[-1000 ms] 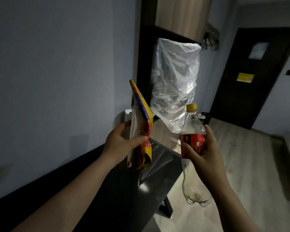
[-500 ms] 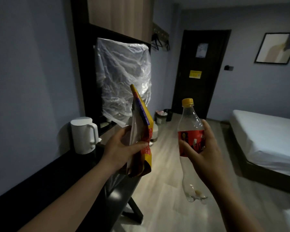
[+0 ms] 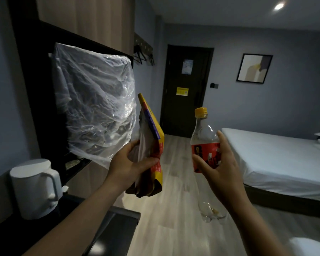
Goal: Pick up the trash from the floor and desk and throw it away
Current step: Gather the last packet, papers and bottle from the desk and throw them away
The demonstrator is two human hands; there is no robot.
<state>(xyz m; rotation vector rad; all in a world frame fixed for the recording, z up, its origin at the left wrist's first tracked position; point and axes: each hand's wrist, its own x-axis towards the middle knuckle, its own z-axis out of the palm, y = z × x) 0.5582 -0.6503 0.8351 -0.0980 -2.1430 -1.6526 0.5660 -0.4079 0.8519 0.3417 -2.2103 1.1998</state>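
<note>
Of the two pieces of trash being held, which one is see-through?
The plastic bottle in the right hand: clear body, yellow cap. The snack bag in the left hand is opaque.

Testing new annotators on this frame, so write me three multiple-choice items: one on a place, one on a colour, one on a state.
1. Where does the white kettle stand?
A. on the bed
B. on the dark desk
C. on the floor

2. What colour is the plastic bottle's cap?
A. blue
B. white
C. yellow

3. How is the bottle in the right hand?
A. full
B. uncapped
C. capped, nearly empty

Answers: B, the kettle sits on the desk at left; C, the cap shows yellow; C, the cap is on and only dregs lie at the bottom.
</note>
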